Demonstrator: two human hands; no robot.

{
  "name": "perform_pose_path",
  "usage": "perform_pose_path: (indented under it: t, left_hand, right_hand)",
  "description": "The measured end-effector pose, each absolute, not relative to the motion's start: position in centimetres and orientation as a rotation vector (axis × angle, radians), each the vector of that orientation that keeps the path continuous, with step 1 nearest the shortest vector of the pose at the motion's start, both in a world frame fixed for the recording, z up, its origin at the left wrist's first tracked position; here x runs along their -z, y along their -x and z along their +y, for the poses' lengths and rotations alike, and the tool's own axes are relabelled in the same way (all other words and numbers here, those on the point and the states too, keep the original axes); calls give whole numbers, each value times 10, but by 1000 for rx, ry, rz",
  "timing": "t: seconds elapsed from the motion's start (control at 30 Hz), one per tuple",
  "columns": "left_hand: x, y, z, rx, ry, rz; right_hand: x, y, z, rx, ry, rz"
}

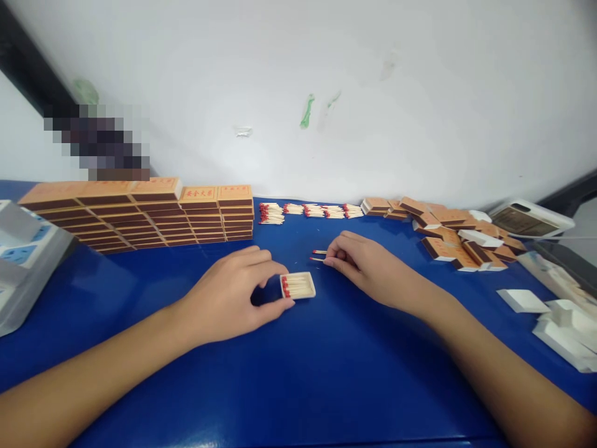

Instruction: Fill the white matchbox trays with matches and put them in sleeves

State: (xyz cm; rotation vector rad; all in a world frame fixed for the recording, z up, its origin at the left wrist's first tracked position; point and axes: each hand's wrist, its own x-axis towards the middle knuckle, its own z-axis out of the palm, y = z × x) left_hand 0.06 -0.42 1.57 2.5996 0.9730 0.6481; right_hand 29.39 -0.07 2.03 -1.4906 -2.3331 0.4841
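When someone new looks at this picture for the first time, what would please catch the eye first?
Probably the tall, neat wall of matchboxes at the back left of the blue table. Next, at the centre, the small white tray of red-tipped matches, held at its left end by the left hand. Then the untidy heap of boxes at the right.

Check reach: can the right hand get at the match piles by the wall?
Probably yes: the right hand is just in front of the match piles, and nothing visible blocks the way. It seems to hold two matches, though, so its grip isn't fully free.
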Motion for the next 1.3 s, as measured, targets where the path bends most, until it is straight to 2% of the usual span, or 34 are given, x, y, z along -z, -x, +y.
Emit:
perform_pose_path:
  t: [0.33,0.43,0.6,0.77,1.1,1.3]
  left_hand:
    - [-13,-1,-8,-609,-2666,948]
    - [-13,-1,-10,-599,-2692,935]
    - [-13,-1,-10,-599,-2699,937]
    - [-14,-2,-8,-597,-2695,950]
    - [-12,-2,-8,-617,-2697,981]
    - [-13,-3,-8,-618,-2701,971]
  right_hand:
    - [-30,-257,-32,-531,1212,-2484]
    - [-30,-265,-25,-494,1261,-2392]
    - [-21,-290,-1,-236,1490,-2302]
    - [-12,-304,10,-335,1541,-2339]
    - [-31,-266,-23,-542,1251,-2414]
    - [-27,-267,-22,-616,1241,-2380]
